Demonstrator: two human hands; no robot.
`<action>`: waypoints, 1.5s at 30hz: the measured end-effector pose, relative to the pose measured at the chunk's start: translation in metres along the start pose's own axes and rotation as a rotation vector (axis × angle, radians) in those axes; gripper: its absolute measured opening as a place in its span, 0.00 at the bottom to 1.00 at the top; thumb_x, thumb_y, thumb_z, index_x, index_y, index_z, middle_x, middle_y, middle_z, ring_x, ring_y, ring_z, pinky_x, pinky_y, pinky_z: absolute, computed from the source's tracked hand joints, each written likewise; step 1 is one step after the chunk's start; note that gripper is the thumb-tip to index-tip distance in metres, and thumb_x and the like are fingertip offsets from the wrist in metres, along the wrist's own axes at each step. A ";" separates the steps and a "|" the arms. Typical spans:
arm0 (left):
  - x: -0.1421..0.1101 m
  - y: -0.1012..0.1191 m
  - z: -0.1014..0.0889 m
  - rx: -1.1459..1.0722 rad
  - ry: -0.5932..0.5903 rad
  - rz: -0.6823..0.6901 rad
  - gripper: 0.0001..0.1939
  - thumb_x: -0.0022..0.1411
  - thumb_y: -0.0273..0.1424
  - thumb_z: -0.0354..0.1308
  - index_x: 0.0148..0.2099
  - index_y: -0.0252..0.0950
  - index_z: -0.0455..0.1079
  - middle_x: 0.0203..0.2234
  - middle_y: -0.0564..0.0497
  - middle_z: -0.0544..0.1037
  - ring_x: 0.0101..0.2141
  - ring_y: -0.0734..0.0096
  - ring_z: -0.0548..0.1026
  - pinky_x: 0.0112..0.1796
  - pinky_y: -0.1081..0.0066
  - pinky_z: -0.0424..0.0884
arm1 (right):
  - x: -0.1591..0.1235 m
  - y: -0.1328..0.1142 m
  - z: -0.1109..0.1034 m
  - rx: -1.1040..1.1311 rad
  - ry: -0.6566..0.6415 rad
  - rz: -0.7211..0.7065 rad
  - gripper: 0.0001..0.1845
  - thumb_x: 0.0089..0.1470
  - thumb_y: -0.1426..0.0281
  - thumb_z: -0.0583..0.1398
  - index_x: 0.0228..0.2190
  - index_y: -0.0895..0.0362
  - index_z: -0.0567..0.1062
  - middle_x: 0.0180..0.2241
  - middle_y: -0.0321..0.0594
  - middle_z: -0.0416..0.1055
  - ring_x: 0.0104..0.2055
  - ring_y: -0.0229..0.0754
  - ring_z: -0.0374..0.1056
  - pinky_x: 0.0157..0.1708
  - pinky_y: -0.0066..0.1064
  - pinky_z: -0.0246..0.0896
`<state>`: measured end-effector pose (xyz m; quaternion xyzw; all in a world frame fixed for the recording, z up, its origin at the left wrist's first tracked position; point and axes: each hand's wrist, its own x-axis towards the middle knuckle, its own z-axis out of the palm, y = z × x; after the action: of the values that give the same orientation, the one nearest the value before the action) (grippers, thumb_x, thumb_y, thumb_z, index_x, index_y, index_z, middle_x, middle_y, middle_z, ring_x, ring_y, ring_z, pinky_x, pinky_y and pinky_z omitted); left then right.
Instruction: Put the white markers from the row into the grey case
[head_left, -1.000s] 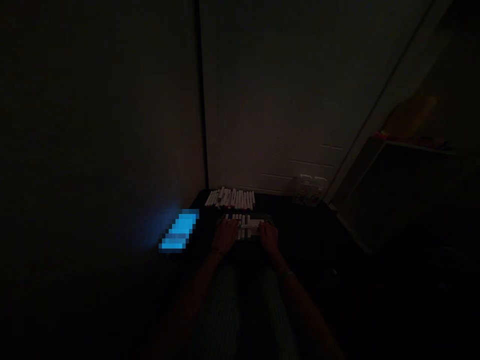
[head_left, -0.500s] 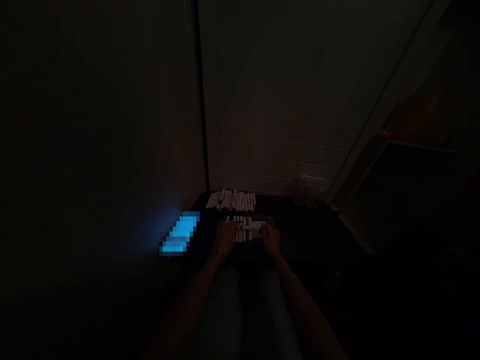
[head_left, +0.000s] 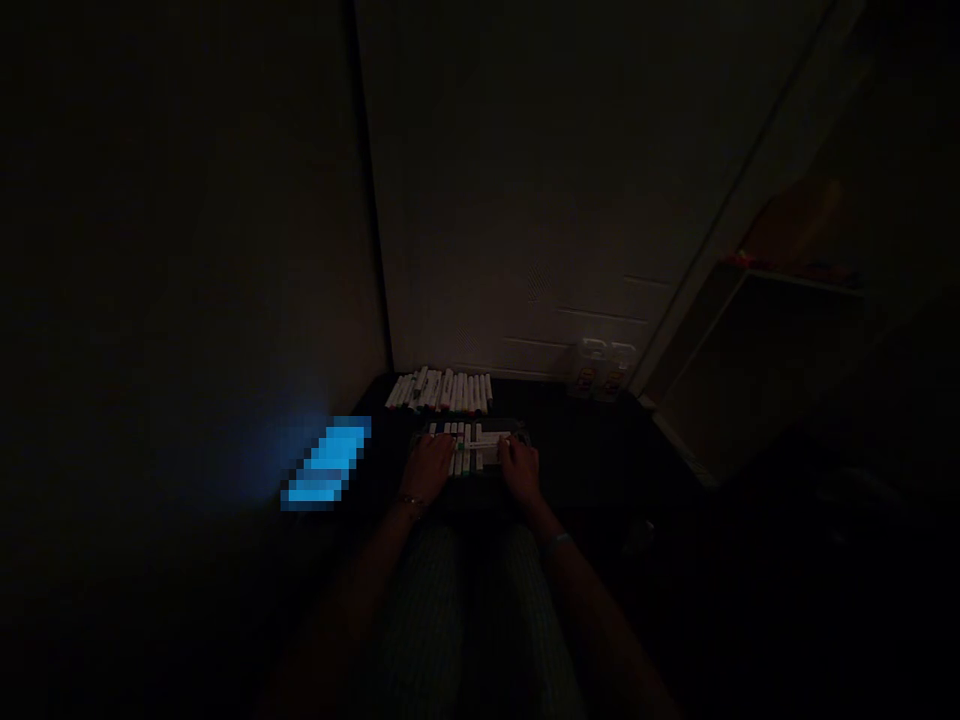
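The scene is very dark. A white marker (head_left: 486, 442) with a green end lies crosswise above a row of white markers (head_left: 458, 462) in a shallow dark case (head_left: 517, 424). My right hand (head_left: 520, 466) is closed on the crosswise marker's right end, fingers bent. At the left part of the row is my left hand (head_left: 429, 466), back up. Its fingertips reach close to the marker's green end; whether they grip anything is too dark to make out.
Behind the case, several more white markers (head_left: 442, 392) lie side by side on the dark table (head_left: 585, 450). Two clear packages (head_left: 600, 370) stand at the back right by the wall. A glowing blue pixelated screen (head_left: 330, 465) is at the left. A shelf unit (head_left: 750, 350) is at the right.
The whole view has shifted, so everything sits slightly further left and higher. Both hands keep nearly the same places over the case, and the crosswise marker stays between them.
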<state>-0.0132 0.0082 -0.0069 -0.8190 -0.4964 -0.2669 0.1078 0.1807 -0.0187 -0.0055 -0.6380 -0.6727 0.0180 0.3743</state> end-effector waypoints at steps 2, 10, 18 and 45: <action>0.001 -0.001 0.001 -0.018 0.003 -0.011 0.15 0.63 0.28 0.39 0.42 0.35 0.67 0.39 0.46 0.72 0.40 0.64 0.66 0.43 0.63 0.62 | 0.000 0.000 -0.001 -0.001 -0.011 -0.005 0.20 0.61 0.63 0.42 0.34 0.56 0.70 0.32 0.40 0.72 0.37 0.37 0.65 0.38 0.27 0.47; 0.001 -0.004 0.003 -0.051 -0.002 0.012 0.15 0.63 0.28 0.40 0.41 0.35 0.68 0.40 0.46 0.72 0.40 0.65 0.67 0.44 0.63 0.62 | -0.001 -0.001 -0.004 0.064 -0.011 -0.005 0.21 0.62 0.63 0.41 0.34 0.55 0.70 0.33 0.37 0.72 0.36 0.36 0.65 0.38 0.26 0.48; 0.000 -0.003 0.004 -0.115 0.059 -0.050 0.16 0.63 0.30 0.40 0.44 0.35 0.67 0.42 0.48 0.72 0.43 0.66 0.67 0.46 0.63 0.62 | 0.000 0.001 0.000 0.081 -0.032 0.010 0.20 0.61 0.64 0.42 0.36 0.55 0.71 0.34 0.37 0.72 0.36 0.36 0.65 0.39 0.26 0.47; -0.002 -0.002 0.000 -0.096 0.062 -0.050 0.14 0.63 0.32 0.41 0.43 0.38 0.68 0.41 0.49 0.73 0.40 0.65 0.66 0.43 0.64 0.62 | 0.002 -0.001 -0.002 0.049 -0.012 0.074 0.22 0.60 0.62 0.44 0.30 0.56 0.74 0.29 0.38 0.73 0.33 0.37 0.66 0.36 0.25 0.48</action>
<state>-0.0161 0.0077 -0.0088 -0.8018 -0.4998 -0.3184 0.0771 0.1812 -0.0184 -0.0028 -0.6528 -0.6504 0.0521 0.3848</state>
